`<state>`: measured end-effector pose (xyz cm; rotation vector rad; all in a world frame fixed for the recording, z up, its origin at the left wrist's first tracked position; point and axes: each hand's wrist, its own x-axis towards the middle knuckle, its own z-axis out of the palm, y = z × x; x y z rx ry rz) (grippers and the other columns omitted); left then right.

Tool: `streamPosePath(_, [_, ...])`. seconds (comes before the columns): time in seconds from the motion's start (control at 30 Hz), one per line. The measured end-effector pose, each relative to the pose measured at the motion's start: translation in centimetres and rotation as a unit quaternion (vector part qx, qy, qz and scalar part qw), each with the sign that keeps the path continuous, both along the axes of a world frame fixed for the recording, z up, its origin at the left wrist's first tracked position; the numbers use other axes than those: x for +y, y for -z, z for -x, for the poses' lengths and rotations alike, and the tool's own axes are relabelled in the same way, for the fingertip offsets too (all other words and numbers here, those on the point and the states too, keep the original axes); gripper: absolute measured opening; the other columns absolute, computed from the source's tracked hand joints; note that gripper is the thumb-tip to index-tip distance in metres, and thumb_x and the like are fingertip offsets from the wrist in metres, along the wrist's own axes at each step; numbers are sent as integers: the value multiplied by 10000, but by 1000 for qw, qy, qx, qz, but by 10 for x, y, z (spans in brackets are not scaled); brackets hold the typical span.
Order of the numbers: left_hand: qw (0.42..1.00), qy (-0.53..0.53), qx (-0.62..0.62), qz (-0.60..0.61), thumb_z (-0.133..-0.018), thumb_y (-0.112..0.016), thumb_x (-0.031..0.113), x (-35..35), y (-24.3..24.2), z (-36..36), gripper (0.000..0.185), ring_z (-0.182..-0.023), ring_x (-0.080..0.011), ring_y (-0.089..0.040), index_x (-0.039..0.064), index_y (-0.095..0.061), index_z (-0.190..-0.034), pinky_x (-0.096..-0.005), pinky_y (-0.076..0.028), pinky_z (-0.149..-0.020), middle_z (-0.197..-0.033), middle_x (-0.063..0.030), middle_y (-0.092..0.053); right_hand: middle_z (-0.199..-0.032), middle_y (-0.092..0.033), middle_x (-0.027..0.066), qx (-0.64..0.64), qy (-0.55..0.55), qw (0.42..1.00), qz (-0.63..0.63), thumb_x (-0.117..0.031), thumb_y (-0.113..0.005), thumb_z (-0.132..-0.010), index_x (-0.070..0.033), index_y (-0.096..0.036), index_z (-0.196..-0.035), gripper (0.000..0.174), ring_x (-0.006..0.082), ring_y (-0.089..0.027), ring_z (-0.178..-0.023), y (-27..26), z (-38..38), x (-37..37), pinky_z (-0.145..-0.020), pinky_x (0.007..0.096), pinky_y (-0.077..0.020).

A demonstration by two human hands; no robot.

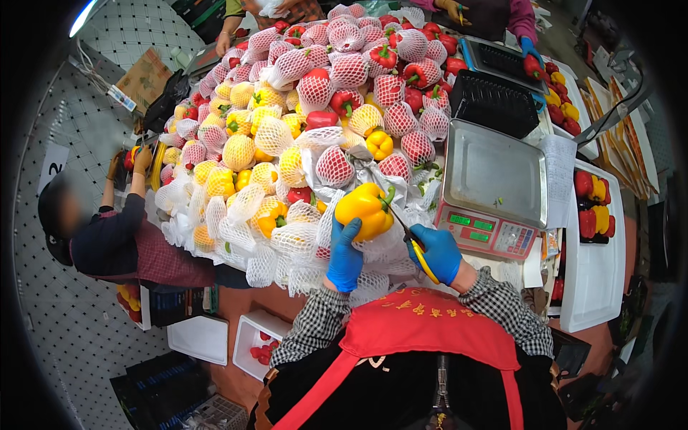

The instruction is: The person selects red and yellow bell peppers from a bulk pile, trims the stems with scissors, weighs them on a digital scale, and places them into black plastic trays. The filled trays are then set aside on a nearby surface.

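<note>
My left hand (345, 255), in a blue glove, holds a large yellow bell pepper (363, 212) from below and the left side. Its green stem (387, 198) points to the upper right. In my right hand (438, 253), also gloved in blue, are scissors with yellow handles (423, 262); their dark blades reach up to the stem. Behind the pepper lies a heap of red and yellow bell peppers, many in white foam net sleeves (336, 165). Loose foam nets (293, 242) lie along the near side of the heap, around my left hand.
Right of the heap stands a digital scale (497, 172) with a metal pan and lit display. Black plastic trays (492, 105) are stacked behind it. White foam boxes (596, 269) hold packed peppers at far right. A co-worker (123, 236) works at left; two more people stand across the table.
</note>
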<state>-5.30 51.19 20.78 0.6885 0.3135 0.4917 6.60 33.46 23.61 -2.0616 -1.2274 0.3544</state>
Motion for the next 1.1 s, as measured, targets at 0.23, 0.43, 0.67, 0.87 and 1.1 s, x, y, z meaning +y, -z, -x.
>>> streamPosePath(0.23, [1000, 11, 14, 21, -921, -658, 264, -8, 0, -3, 620, -1252, -247, -549, 47, -410, -1446, -387, -441, -1067, -1358, -103, -547, -831, -665, 195, 49, 54, 996, -50, -114, -646, -873, -67, -617, -986, 126, 402, -660, -753, 5, -4, -18, -600, 409, -509])
streamPosePath(0.43, [997, 44, 11, -67, -928, -677, 259, -15, -16, -15, 646, -1263, -229, -532, 42, -382, -1460, -379, -426, -1079, -1368, -103, -535, -950, -667, 29, 336, 147, 913, -176, -168, -655, -957, -77, -592, -1307, 367, 131, -634, -824, 1, -17, -40, -754, 294, -510])
streamPosePath(0.67, [959, 121, -38, -255, -777, -853, 260, -59, -25, -92, 1007, -1320, -247, -464, 36, -241, -1545, -364, -390, -1107, -1444, -133, -444, -1277, -571, 64, 321, 138, 898, -267, -491, -575, -989, -43, -448, -1407, 626, 160, -550, -1169, 18, -37, -61, -988, 296, -444])
streamPosePath(0.87, [821, 168, 57, -542, -780, -828, 421, -77, -37, -123, 1101, -1210, -323, -588, 86, -159, -1587, -348, -472, -1007, -1343, -233, -550, -1262, -605, 103, 481, 190, 752, -409, -336, -613, -988, -35, -509, -1337, 473, 212, -598, -1182, 25, -74, -96, -1000, 361, -490])
streamPosePath(1.1, [707, 233, 154, -649, -856, -729, 418, -72, -38, -119, 970, -778, -366, -674, 187, -147, -1597, -438, -524, -691, -884, -185, -680, -1253, -606, 105, 409, 206, 786, -415, -220, -646, -964, -33, -541, -1308, 405, 201, -569, -1221, 20, -115, -109, -1040, 346, -473])
